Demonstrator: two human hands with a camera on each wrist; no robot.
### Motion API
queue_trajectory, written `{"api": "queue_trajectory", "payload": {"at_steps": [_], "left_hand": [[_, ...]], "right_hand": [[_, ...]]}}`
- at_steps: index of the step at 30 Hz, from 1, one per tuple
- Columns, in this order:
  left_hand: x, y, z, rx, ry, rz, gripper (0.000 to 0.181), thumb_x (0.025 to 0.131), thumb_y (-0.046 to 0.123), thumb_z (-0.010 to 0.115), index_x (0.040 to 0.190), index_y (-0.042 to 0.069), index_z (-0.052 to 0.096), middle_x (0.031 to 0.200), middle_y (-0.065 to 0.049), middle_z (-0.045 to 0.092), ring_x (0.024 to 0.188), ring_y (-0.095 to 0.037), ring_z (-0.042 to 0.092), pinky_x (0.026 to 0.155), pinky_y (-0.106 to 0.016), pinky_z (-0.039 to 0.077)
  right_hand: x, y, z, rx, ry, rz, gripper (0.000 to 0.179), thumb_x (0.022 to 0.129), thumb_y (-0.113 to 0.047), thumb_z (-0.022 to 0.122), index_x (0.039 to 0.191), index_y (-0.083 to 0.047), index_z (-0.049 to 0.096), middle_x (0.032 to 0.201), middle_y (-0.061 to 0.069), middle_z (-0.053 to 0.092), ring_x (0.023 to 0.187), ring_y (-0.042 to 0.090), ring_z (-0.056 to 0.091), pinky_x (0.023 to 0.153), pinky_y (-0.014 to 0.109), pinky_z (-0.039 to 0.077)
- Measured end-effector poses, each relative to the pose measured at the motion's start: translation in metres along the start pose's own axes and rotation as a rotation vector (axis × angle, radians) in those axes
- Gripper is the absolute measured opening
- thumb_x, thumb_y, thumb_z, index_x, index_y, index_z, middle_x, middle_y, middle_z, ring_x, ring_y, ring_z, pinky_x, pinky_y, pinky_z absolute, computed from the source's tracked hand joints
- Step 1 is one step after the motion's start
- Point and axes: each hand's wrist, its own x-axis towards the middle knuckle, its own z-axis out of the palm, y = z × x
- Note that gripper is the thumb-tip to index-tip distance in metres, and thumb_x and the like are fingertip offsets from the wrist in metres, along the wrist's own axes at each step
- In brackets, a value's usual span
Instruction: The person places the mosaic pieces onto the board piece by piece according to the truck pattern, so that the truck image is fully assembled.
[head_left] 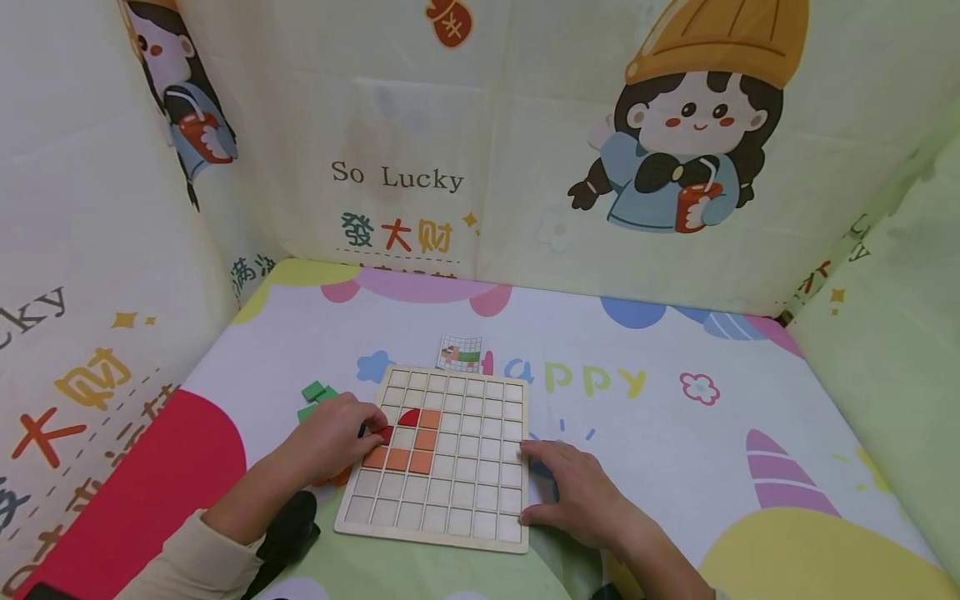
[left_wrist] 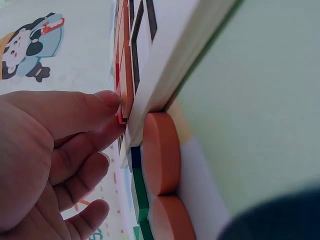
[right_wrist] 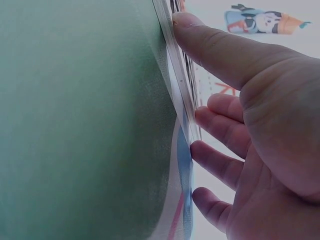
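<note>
A wooden grid board (head_left: 465, 542) lies on the table, with orange square tiles (head_left: 426, 439) and a red quarter-round tile (head_left: 408, 417) in its left cells. At the board's left edge, my left hand (head_left: 330, 437) pinches a red tile (head_left: 386, 434) between thumb and index finger, over a cell above the orange row. The left wrist view shows the thumb and index fingertips (left_wrist: 111, 102) close to the orange tiles (left_wrist: 126, 75). My right hand (head_left: 581, 492) touches the board's right edge with its thumb and fingertips, fingers spread.
Green blocks (head_left: 315, 390) lie left of the board, partly behind my left hand. Round orange pieces (left_wrist: 162, 152) rest by the board's lower left edge. A small printed pattern card (head_left: 460, 353) sits behind the board. Patterned cloth walls (head_left: 525, 108) surround the table.
</note>
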Motion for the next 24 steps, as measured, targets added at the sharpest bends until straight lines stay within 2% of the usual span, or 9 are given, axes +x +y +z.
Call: {"api": "queue_trajectory", "payload": {"at_steps": [8,17,24], "left_hand": [[0.0028,-0.0015,0.0028,-0.027,0.017,0.007,0.014,0.086,0.015,0.079,0.099,0.011,0.075,0.086,0.003,0.063,0.084,-0.016,0.052,0.071,-0.031,0.050],[0.0043,-0.0013,0.0042,-0.054,-0.004,-0.018,0.014,0.087,0.015,0.079,0.100,0.010,0.075,0.085,0.004,0.062,0.083,-0.016,0.051,0.070,-0.030,0.050],[0.0042,-0.0023,0.0050,-0.082,0.012,-0.012,0.020,0.087,0.014,0.078,0.106,0.010,0.073,0.094,0.002,0.064,0.091,-0.019,0.053,0.077,-0.034,0.053]], "right_hand": [[0.0002,0.0005,0.0011,-0.018,0.008,-0.016,0.078,0.076,-0.045,0.085,0.137,-0.007,0.055,0.136,0.006,0.059,0.127,0.032,0.052,0.101,0.056,0.039],[0.0004,0.0015,0.0024,-0.021,0.011,-0.019,0.078,0.076,-0.045,0.085,0.137,-0.006,0.055,0.136,0.006,0.059,0.127,0.032,0.052,0.101,0.056,0.039],[0.0007,0.0027,0.0032,-0.011,0.009,-0.012,0.078,0.076,-0.046,0.085,0.137,-0.008,0.056,0.137,0.006,0.058,0.128,0.032,0.051,0.101,0.057,0.039]]}}
